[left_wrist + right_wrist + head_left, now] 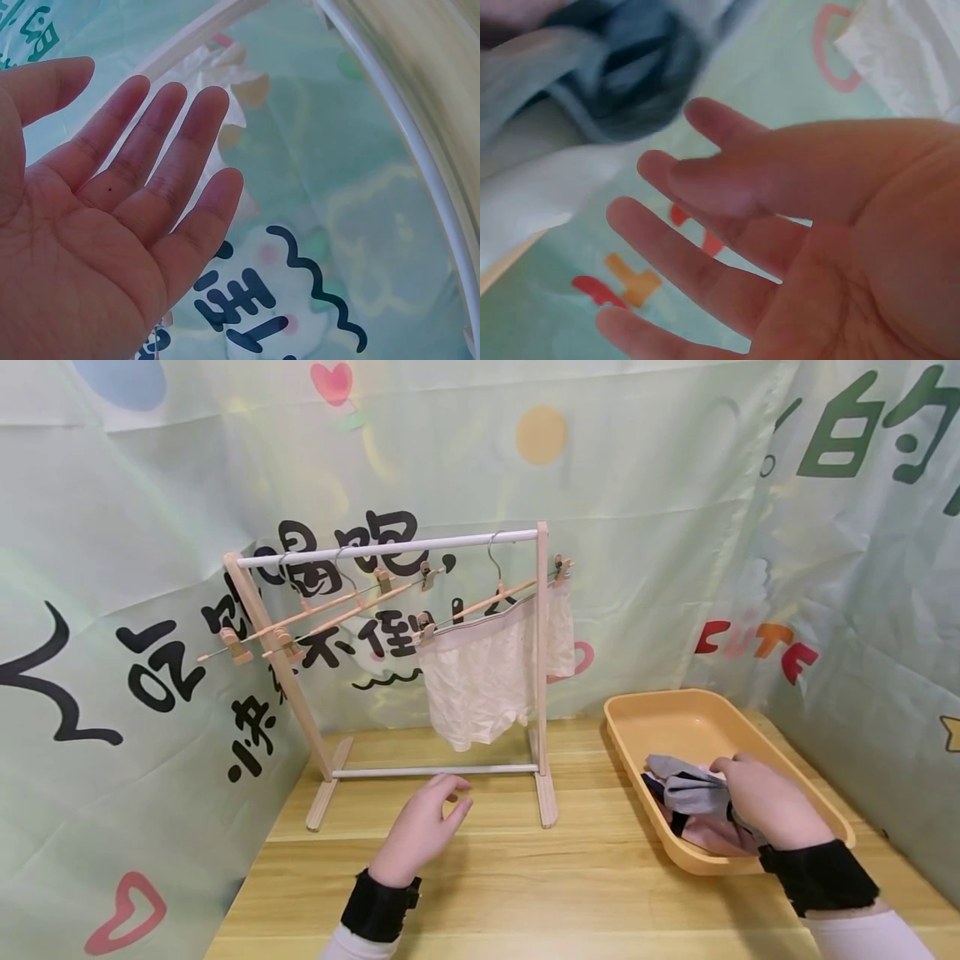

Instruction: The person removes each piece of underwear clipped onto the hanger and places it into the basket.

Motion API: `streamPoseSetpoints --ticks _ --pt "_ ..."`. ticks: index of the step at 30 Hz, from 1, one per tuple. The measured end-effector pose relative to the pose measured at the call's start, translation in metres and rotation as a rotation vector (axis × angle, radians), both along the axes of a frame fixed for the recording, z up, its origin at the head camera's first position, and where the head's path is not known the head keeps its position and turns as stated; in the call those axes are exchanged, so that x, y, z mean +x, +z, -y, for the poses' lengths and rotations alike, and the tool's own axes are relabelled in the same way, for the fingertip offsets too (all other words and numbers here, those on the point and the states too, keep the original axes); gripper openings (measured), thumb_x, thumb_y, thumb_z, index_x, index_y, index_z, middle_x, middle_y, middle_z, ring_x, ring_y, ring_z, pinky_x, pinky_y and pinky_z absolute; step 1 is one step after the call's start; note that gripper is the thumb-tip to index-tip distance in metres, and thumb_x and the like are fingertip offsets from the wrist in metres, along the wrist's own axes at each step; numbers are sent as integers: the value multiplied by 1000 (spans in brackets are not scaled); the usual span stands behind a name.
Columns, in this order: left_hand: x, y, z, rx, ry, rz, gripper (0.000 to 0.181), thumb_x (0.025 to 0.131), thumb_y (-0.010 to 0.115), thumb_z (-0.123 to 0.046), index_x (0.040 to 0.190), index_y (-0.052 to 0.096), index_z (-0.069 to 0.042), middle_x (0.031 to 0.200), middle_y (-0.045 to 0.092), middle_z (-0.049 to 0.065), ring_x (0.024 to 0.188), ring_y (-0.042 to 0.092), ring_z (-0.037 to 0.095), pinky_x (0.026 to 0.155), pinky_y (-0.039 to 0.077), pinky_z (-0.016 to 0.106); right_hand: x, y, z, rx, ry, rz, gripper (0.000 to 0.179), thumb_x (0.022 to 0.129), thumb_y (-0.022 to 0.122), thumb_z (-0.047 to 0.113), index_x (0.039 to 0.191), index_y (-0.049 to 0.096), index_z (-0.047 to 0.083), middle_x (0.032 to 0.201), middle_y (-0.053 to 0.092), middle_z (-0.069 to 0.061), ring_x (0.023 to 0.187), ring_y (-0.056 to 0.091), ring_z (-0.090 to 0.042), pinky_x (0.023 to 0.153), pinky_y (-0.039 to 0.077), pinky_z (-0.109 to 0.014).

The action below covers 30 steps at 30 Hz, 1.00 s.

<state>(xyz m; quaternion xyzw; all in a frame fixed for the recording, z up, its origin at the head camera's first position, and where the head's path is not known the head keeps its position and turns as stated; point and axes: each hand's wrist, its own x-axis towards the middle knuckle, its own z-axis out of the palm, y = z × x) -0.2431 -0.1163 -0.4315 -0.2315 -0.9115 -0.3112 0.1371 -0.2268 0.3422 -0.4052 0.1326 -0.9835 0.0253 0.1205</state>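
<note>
In the head view my left hand (423, 827) is held over the table in front of the small clothes rack (542, 693). Its fingers are spread and nothing lies on the palm in the left wrist view. My right hand (772, 797) is over the yellow basin (622, 727), close beside a grey cloth (686, 787). The right wrist view shows its fingers (697, 277) loosely extended, with the blurred cloth (630, 67) just past the fingertips. Dark and pink cloths (716, 833) lie under the grey one. White shorts (480, 672) hang clipped on a hanger at the rack's right.
Two bare hangers (360, 603) with wooden clips hang at the rack's left. The rack's feet (324, 793) stand on the wooden table (480, 877). A printed fabric backdrop (652, 527) closes off the back and both sides.
</note>
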Motion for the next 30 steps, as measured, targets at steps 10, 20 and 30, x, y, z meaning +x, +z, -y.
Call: streamPoseSetpoints --ticks 10,20,30 --pt "-1 -1 -1 -7 -5 -5 20 93 60 -24 110 65 -15 110 66 2 93 60 19 78 54 39 4 19 41 -11 38 -285 19 78 61 -5 96 67 -2 84 62 -20 64 58 -31 48 52 -47" --pt "-2 -4 -2 -6 -15 -1 21 93 60 -25 110 64 -14 109 66 2 93 60 19 79 54 39 5 22 80 -18 151 -489 19 76 74 11 93 68 6 86 65 -11 69 59 -27 50 49 -43" --pt "-1 -4 -3 -11 -15 12 20 93 60 -24 111 64 -15 110 66 1 93 59 17 78 54 39 -1 20 104 -69 195 -517 26 74 78 14 96 67 7 88 65 -10 70 60 -26 55 51 -44"
